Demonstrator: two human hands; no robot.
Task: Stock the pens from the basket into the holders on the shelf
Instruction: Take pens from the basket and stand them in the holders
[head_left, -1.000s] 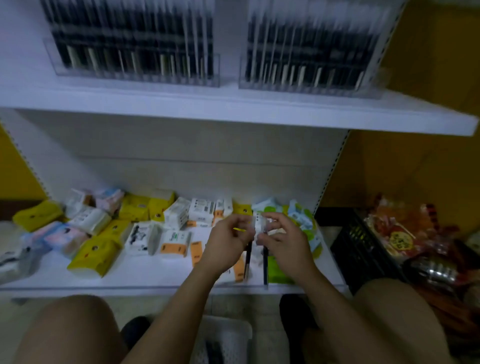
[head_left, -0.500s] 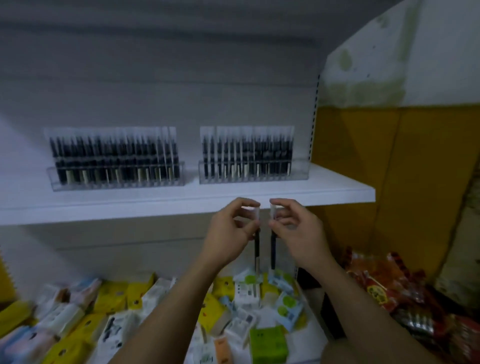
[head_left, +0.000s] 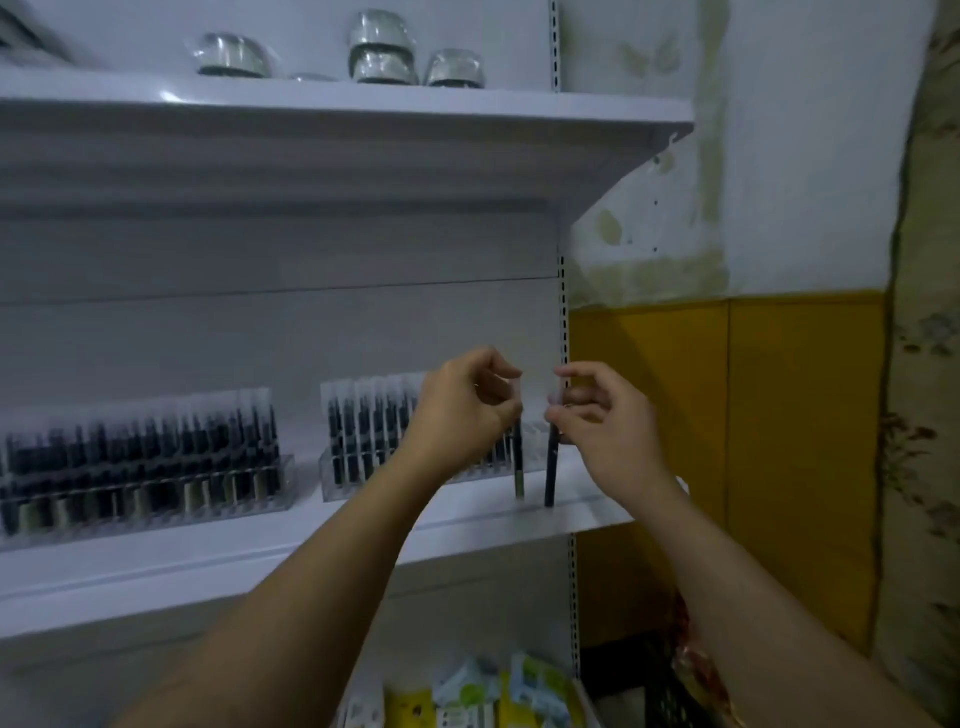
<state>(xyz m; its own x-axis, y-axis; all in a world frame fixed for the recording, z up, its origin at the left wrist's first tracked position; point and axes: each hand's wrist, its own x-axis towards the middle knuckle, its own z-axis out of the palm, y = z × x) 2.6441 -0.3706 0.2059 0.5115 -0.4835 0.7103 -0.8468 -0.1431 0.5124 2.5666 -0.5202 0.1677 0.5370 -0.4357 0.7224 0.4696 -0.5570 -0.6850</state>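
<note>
While both pens hang above the shelf (head_left: 260, 551), left grip (head_left: 462, 410): pinching the left pen (head_left: 518, 467) by its top.
Right grip (head_left: 602, 421): pinching the right pen (head_left: 550, 475), upright.
Pen holder (head_left: 353, 480): just behind the left grip, nearly full.
Risk: a misaimed tip could catch the rim or knock neighbours.

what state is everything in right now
left grip, pinching left pen by its top
right grip, pinching right pen by its top
left pen, upright, held before right holder
right pen, upright, apart from left pen
left holder, full of pens
right holder, part filled, right end looks empty
bowls, film-wrapped, two stacked
</note>
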